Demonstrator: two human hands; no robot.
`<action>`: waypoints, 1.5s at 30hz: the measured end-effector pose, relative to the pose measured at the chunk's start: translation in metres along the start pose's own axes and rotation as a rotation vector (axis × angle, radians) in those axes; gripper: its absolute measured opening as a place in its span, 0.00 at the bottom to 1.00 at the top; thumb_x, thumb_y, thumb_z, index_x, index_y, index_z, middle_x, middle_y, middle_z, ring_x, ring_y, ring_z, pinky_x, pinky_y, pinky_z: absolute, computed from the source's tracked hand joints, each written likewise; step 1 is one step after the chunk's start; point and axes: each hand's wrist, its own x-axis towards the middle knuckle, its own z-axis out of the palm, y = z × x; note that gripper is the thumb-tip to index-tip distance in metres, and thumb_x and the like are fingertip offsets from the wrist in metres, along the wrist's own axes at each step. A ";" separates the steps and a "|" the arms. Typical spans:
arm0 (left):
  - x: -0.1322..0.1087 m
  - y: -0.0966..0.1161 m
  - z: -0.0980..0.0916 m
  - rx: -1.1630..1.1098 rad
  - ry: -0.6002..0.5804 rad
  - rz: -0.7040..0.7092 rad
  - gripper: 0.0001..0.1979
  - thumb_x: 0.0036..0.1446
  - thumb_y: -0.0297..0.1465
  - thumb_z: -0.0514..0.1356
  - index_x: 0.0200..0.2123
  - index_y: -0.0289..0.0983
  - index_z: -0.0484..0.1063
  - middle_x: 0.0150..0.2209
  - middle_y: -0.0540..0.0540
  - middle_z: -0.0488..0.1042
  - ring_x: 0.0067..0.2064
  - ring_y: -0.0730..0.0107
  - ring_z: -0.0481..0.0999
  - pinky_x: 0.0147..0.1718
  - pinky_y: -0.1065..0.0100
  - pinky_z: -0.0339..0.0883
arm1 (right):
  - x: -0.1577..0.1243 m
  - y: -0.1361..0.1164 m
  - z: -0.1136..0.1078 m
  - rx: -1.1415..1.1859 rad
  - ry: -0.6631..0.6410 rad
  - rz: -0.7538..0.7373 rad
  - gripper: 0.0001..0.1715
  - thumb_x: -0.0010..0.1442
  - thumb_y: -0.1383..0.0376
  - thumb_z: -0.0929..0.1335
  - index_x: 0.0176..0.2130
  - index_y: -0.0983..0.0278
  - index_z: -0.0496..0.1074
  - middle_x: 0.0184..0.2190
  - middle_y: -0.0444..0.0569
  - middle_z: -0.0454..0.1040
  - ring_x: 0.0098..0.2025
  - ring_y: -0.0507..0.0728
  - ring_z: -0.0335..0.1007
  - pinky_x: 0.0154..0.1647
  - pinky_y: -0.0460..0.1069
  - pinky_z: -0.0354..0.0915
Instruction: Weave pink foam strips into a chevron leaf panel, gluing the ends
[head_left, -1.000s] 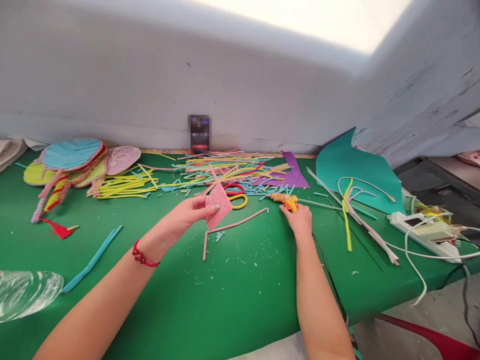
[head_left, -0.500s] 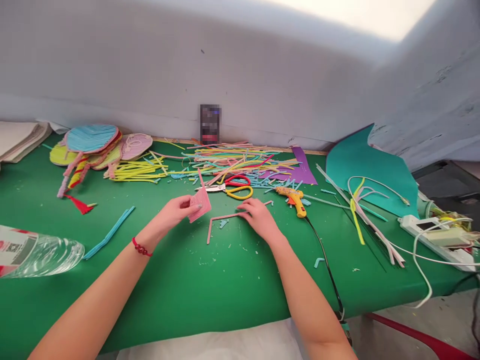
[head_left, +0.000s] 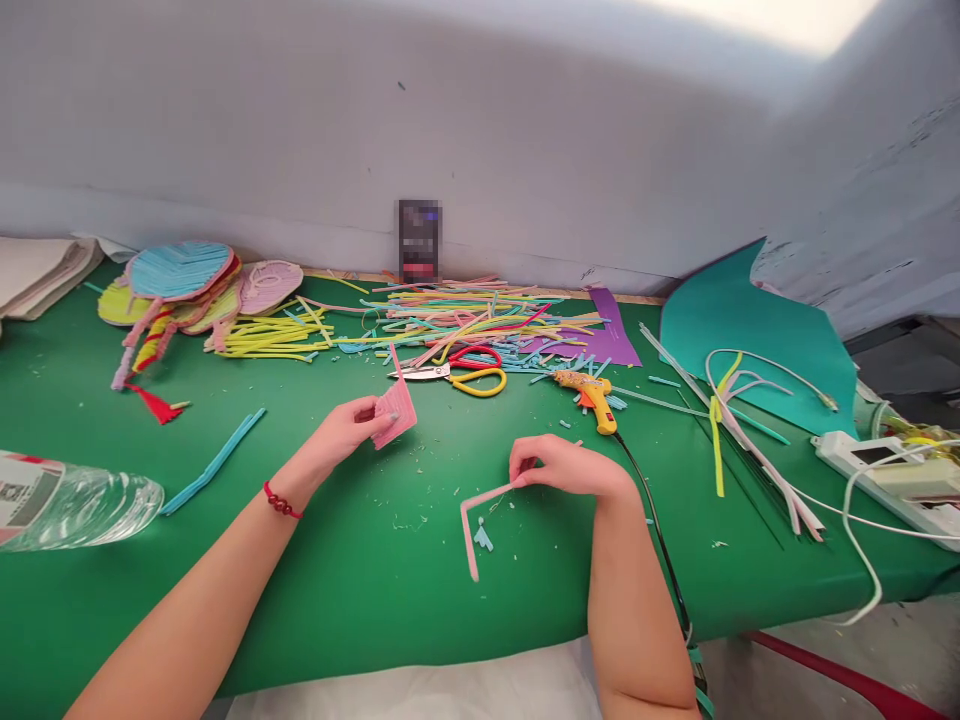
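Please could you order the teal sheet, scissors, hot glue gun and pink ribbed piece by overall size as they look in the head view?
1. Teal sheet
2. Scissors
3. Hot glue gun and pink ribbed piece: too alike to rank, the piece being partly hidden

The pink piece looks fuzzy and matt, its face ridged in close rows; the bent strip has the same soft, velvety nap. The scissors pair shiny bare-metal blades with smooth handles that look like plastic. Hard, smooth plastic makes the glue gun, its nozzle end mottled. The bottle is clear, glossy, rippled plastic. Ribbed, fuzzy rows face the blue fan. The table has a smooth covering with a faint sheen; the wall is matt, scuffed at right.
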 end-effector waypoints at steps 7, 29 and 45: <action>0.003 0.007 0.010 -0.023 -0.099 0.019 0.20 0.45 0.47 0.62 0.31 0.36 0.68 0.28 0.51 0.72 0.29 0.70 0.68 0.29 0.71 0.57 | 0.000 0.001 -0.010 0.451 0.367 -0.082 0.16 0.55 0.54 0.70 0.35 0.63 0.72 0.32 0.48 0.78 0.38 0.57 0.75 0.43 0.54 0.67; 0.015 0.037 0.027 0.051 0.032 0.165 0.27 0.57 0.51 0.49 0.42 0.34 0.73 0.36 0.41 0.76 0.37 0.62 0.73 0.40 0.62 0.66 | 0.023 0.006 0.001 0.356 0.533 -0.198 0.09 0.53 0.58 0.70 0.33 0.60 0.77 0.34 0.46 0.76 0.39 0.56 0.71 0.47 0.53 0.66; -0.020 0.040 0.031 -0.267 0.392 0.332 0.17 0.48 0.45 0.65 0.31 0.37 0.71 0.30 0.48 0.76 0.34 0.65 0.77 0.40 0.63 0.70 | 0.036 -0.007 0.011 0.371 1.058 -0.154 0.16 0.54 0.51 0.70 0.36 0.59 0.77 0.38 0.49 0.72 0.35 0.55 0.68 0.39 0.52 0.68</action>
